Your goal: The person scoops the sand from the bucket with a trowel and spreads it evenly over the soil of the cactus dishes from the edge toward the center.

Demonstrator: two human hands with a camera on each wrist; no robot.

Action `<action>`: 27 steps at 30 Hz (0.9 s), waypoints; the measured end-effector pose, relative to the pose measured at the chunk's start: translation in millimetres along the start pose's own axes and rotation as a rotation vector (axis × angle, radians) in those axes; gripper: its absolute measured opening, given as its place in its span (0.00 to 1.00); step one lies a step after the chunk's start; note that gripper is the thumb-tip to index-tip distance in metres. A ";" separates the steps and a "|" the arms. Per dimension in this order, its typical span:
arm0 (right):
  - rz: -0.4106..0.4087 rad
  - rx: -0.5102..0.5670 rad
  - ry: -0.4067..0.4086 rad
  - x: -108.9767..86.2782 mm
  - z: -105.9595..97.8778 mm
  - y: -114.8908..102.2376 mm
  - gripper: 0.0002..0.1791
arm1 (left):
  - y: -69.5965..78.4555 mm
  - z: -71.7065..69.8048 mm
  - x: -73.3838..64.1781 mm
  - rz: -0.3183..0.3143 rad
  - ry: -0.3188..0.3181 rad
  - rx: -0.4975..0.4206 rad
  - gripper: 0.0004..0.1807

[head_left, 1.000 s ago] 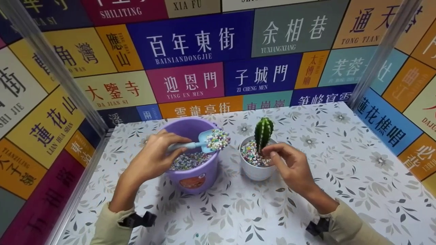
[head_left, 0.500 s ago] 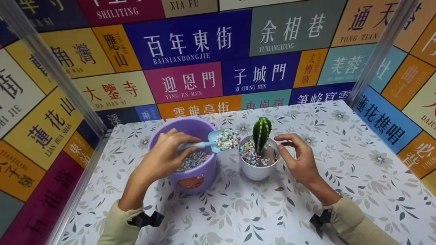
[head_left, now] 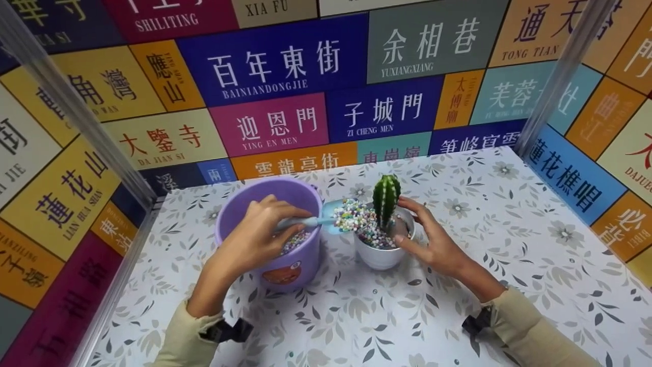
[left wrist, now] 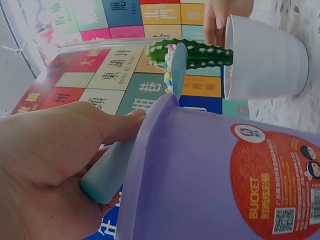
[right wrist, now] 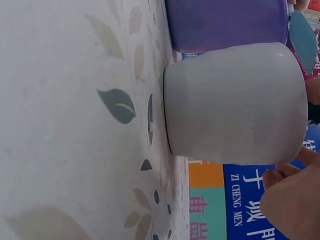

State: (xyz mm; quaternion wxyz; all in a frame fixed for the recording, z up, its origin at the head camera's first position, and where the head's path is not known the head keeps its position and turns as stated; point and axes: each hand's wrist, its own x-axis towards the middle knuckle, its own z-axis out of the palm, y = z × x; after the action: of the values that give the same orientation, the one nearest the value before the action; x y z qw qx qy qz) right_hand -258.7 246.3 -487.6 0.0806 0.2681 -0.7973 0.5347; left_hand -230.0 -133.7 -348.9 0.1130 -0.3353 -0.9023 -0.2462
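Note:
My left hand (head_left: pixel 262 229) grips the handle of a small light-blue toy shovel (left wrist: pixel 107 170), its palm side showing in the left wrist view. Multicoloured pebbles (head_left: pixel 351 216) fill the shovel's blade, which reaches over the left rim of a white flowerpot (head_left: pixel 379 259). A green ribbed cactus (head_left: pixel 385 199) stands upright in the pot, with similar pebbles round its base and a bare brownish patch on the right. My right hand (head_left: pixel 435 247) holds the pot at its right rim, thumb in front and fingers behind.
A purple bucket (head_left: pixel 305 260) with pebbles inside and a red label stands left of the pot, under my left hand. A floral cloth (head_left: pixel 519 295) covers the table. Behind rises a wall of coloured name panels (head_left: pixel 275 66).
My left hand has carried the loaded shovel rightward from over the bucket to the pot's rim. The right hand drew back from the pebbles, then came in to hold the pot.

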 end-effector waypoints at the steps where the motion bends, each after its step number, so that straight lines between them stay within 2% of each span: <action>1: 0.013 -0.006 -0.021 -0.8 -0.3 -0.1 0.44 | 1.2 0.0 0.8 0.002 -0.002 0.002 0.11; 5: 0.060 -0.030 -0.088 -3.7 -1.2 -0.7 0.52 | 6.1 0.1 4.0 0.014 -0.015 0.008 0.12; 8: 0.079 -0.045 -0.105 -4.5 -0.8 -1.6 0.58 | 10.9 0.3 6.6 0.021 -0.034 0.019 0.12; 15: 0.106 -0.062 -0.066 -5.3 2.5 -2.4 0.61 | 20.6 1.5 11.0 0.022 -0.098 0.063 0.12; 27: 0.095 -0.109 -0.005 -7.4 7.2 -6.9 0.61 | 30.3 3.4 17.3 0.024 -0.105 0.122 0.11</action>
State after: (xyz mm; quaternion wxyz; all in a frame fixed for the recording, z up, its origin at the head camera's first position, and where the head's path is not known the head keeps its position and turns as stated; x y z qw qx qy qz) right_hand -247.8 240.5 -488.1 0.0677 0.2266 -0.8372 0.4931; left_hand -223.0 -102.6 -334.2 0.0890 -0.3511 -0.9162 -0.1715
